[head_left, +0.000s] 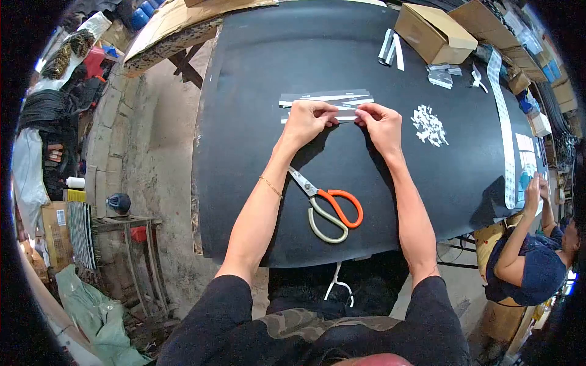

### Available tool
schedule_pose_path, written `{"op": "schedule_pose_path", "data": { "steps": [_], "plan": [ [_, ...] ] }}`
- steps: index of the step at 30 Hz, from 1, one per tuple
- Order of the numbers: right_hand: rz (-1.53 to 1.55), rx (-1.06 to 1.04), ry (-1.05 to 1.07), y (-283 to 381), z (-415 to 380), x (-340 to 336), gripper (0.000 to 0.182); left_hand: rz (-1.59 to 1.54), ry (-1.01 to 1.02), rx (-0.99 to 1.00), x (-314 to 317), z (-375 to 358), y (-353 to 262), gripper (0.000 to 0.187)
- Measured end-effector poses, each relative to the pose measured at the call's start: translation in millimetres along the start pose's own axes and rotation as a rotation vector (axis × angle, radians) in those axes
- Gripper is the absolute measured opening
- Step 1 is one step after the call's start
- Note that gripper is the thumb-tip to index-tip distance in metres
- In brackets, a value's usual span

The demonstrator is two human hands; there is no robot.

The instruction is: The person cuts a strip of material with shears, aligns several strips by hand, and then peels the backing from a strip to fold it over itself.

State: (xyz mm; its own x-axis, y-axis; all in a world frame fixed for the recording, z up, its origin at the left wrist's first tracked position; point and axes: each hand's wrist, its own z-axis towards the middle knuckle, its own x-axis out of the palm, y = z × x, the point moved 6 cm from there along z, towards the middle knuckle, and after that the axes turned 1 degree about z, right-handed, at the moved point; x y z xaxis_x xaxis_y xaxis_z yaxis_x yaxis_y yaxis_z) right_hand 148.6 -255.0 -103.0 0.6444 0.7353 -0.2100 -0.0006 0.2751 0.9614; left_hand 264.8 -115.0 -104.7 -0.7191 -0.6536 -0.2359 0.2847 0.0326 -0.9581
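Observation:
Both hands meet over the black tabletop, fingertips pinched. Between them runs a thin white strip (347, 108), with my left hand (308, 124) closed on one end and my right hand (383, 127) closed on the other. Just beyond and beneath the hands lie several flat black-and-white strips (326, 97), partly hidden by the fingers. A pair of scissors (328, 209) with one orange and one pale handle rests nearer my body, between the forearms, its blade tips by my left forearm. Right of my right hand is a pile of small white cut pieces (430, 126).
On the black table (256, 67), more strips (390, 49), clear packets (442, 75) and a cardboard box (434, 33) sit at the far right. A long pale ribbon (502, 128) runs down the right side. A co-worker (530, 256) sits at the right edge, hands raised.

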Motion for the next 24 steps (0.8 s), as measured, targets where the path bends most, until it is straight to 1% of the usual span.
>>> {"op": "schedule_pose_path", "data": {
  "steps": [2,4,6,7,8,10,12,13,14,16,17,18,20,21,22,24],
  "plan": [
    [-0.043,-0.006,-0.021,0.9,-1.8,-0.7,0.012,0.009,-0.005,0.007,0.6,0.7,2.0,0.015],
    [-0.041,-0.092,-0.07,0.4,0.5,-5.0,0.012,0.02,-0.01,0.019,-0.4,3.2,5.6,0.015],
    [-0.114,-0.137,-0.206,-3.1,4.1,-21.7,0.013,-0.05,-0.097,0.017,-10.9,4.3,12.6,0.016],
    [-0.055,-0.079,-0.239,-2.6,5.6,-29.2,0.013,-0.137,-0.109,0.003,-16.0,4.6,11.3,0.015],
    [-0.149,-0.139,-0.28,6.0,7.1,-34.7,0.017,-0.137,-0.107,0.005,-19.6,3.7,8.7,0.015],
    [-0.143,-0.234,-0.258,23.3,2.6,-26.5,0.027,-0.157,-0.096,-0.011,-23.4,4.4,5.7,0.014],
    [-0.229,-0.352,-0.076,29.9,-1.2,-8.6,0.039,-0.167,-0.074,-0.004,-20.2,5.2,6.6,0.015],
    [-0.173,-0.39,-0.075,36.9,-5.0,-1.8,0.041,-0.146,-0.013,-0.033,-14.7,3.4,3.9,0.014],
    [-0.17,-0.389,-0.075,35.1,-5.9,-1.3,0.041,-0.125,0.045,-0.064,-9.4,1.5,2.7,0.014],
    [-0.125,-0.27,0.149,23.0,-6.0,9.6,0.036,-0.107,0.064,-0.06,-6.6,0.4,0.6,0.013],
    [-0.195,-0.248,0.195,22.5,-6.4,9.6,0.027,-0.094,0.074,-0.056,-5.3,0.0,-1.0,0.013],
    [-0.197,-0.247,0.195,20.0,-5.6,8.9,0.027,-0.08,0.087,-0.051,-3.6,0.0,-3.1,0.013],
    [-0.239,-0.296,0.205,19.0,-4.8,11.3,0.02,-0.047,0.079,-0.036,-2.4,-0.7,-3.9,0.015],
    [-0.238,-0.297,0.205,17.3,-5.6,12.4,0.02,-0.013,0.071,-0.021,-2.3,-0.5,-5.0,0.017],
    [-0.184,-0.301,0.187,19.3,-7.9,14.3,0.018,-0.012,0.072,-0.021,-0.7,-0.2,-2.3,0.017],
    [-0.131,-0.305,0.168,21.8,-10.4,16.5,0.017,0.058,0.018,0.073,0.3,0.5,-2.2,0.018]
  ]
}}
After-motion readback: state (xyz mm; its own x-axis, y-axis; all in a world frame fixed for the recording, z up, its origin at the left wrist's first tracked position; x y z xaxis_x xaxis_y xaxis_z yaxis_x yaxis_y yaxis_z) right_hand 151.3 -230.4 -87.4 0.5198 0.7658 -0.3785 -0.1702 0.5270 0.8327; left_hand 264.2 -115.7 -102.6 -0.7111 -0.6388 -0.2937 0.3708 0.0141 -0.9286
